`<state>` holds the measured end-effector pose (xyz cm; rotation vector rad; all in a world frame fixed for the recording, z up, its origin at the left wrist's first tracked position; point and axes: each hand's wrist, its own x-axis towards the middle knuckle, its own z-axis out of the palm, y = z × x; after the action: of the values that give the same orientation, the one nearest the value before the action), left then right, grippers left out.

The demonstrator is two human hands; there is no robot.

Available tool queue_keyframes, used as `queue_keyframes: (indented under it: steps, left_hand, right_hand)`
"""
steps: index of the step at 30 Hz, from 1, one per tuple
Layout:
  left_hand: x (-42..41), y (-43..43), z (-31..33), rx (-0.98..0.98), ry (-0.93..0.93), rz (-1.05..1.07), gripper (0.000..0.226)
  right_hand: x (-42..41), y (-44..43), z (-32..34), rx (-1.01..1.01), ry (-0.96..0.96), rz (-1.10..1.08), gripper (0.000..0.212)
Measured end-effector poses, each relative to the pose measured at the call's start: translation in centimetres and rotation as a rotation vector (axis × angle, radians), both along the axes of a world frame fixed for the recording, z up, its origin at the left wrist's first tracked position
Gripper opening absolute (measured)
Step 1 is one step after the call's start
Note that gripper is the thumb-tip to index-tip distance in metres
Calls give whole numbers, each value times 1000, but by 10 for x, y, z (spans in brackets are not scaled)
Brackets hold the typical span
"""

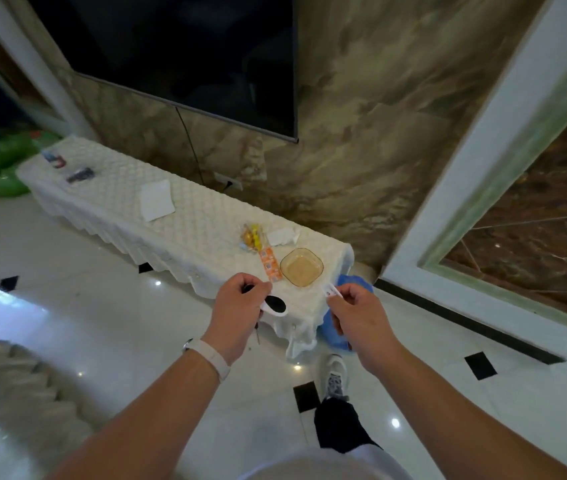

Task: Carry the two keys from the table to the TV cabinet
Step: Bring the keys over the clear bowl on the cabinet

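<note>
My left hand (pixel 240 306) is closed on a key with a black-and-white fob (pixel 274 305); a thin metal blade hangs below the hand. My right hand (pixel 351 311) pinches a second key with a small white tag (pixel 331 291) that pokes out above the fingers. Both hands hover over the near right end of the TV cabinet (pixel 178 230), a low, long unit draped in a white quilted cover. Most of each key is hidden inside the fingers.
On the cabinet sit an amber glass dish (pixel 301 266), an orange strip of packets (pixel 270 265), a snack bag (pixel 251 236), white papers (pixel 156 204) and small items at the far left. A wall TV (pixel 185 50) hangs above. A blue bag (pixel 335 327) lies beside the cabinet's end.
</note>
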<state>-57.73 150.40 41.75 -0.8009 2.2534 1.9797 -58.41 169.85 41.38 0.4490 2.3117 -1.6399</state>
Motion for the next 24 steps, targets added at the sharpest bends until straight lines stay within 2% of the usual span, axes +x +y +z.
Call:
queue_keyframes:
  steps: [9,12,18,24]
  left_hand:
    - [-158,46,13,-154,-3,19,17]
    - [-188,54,0,-123,-40,19,15]
    - [-222,49,-54,-28,-181,46,19]
    - [-262,29,-140,-76,-312,-29,16]
  right_hand:
    - [-170,30,-17,-44,-60,108,5]
    - [-201,31,-26,-44,-56,118,8]
    - [-236,30,-73,12,-133,161,8]
    - [-281,14,-159,61,-230,128,14]
